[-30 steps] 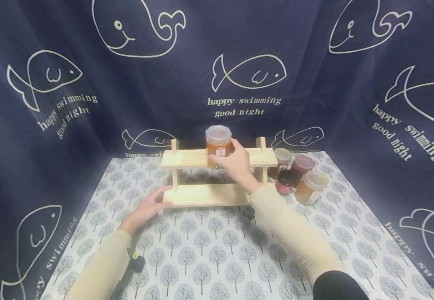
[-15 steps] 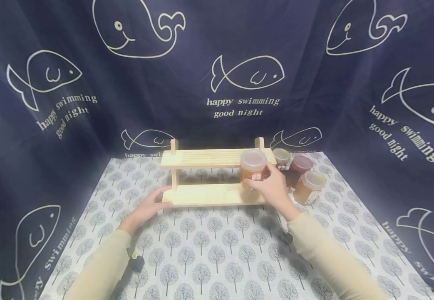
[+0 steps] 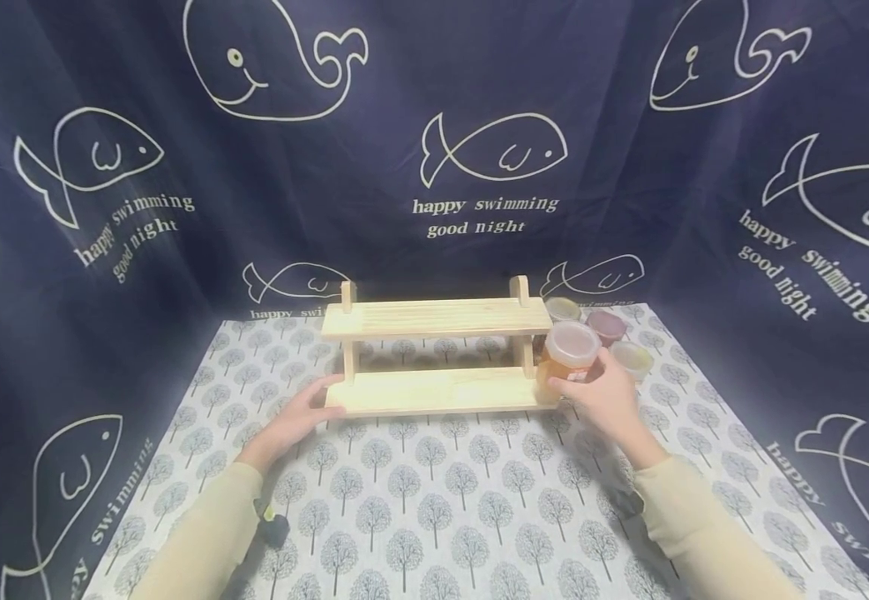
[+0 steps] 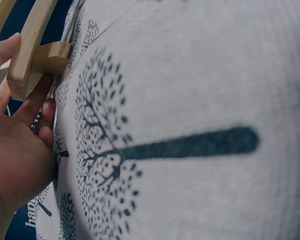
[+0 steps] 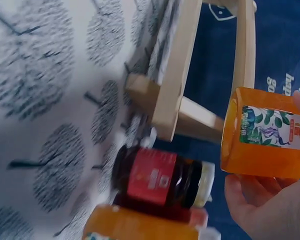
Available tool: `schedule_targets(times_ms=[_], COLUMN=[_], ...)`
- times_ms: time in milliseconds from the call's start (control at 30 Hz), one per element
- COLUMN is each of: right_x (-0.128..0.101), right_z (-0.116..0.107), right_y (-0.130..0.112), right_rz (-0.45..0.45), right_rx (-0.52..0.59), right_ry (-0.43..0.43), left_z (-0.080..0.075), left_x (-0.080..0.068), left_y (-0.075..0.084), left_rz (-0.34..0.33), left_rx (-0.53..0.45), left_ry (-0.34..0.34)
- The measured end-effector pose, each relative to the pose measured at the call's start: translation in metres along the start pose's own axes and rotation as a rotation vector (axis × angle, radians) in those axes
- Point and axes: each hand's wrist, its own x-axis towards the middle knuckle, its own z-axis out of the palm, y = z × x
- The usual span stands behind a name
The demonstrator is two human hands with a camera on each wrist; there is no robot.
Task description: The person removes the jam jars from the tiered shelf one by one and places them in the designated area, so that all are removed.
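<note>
Right hand point(image 3: 608, 398) grips upright orange jar point(image 3: 565, 360) just beside the rack's point(image 3: 434, 392) right end; left hand point(image 3: 301, 417), fingers straight, steadies its left end.

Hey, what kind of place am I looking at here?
Probably a home tabletop staged for recording: a whale-print sheet hung as backdrop, a tree-print tablecloth, and a small wooden rack beside jam jars.

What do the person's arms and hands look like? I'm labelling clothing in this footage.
Both arms wear long cream sleeves reaching the wrists. The left hand and right hand are bare, with no gloves or rings visible. A small dark device sits under the left forearm, and a similar one by the right wrist.
</note>
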Motion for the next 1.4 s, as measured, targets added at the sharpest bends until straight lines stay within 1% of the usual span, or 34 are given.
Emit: schedule_targets(times_ms=[233,367,633,800,900,1033,1200,1400], right_x=[-0.012,-0.017,-0.024,-0.025,-0.026,-0.026,-0.024,-0.023], right_z=[-0.015,-0.02,-0.022,-0.017,-0.013,-0.009,-0.005,-0.002], right_y=[0.015,0.026,0.039,0.045,0.051,0.058,0.065,0.068], right_rz=[0.018,0.041,0.111,0.161,0.173,0.146,0.124,0.123], right_rx=[-0.025,-0.033,-0.04,0.009,0.003,-0.021,-0.013,0.033], right_ry=[0.051,0.056,0.019,-0.021,-0.026,-0.024,-0.042,-0.063], left_z=[0.001,0.001,-0.001,-0.001,0.0,0.001,0.0,0.0], left_x=[-0.002,-0.003,-0.003,-0.002,-0.001,0.0,0.001,0.001], left_y=[0.003,0.004,-0.002,-0.002,-0.002,-0.003,-0.004,-0.004], left_rz=[-0.012,0.002,0.016,0.026,0.029,0.027,0.022,0.018], left_rx=[-0.001,-0.018,-0.041,-0.038,-0.036,-0.039,-0.044,-0.027], left_ry=[-0.002,-0.007,-0.025,-0.019,-0.019,-0.022,-0.025,-0.02])
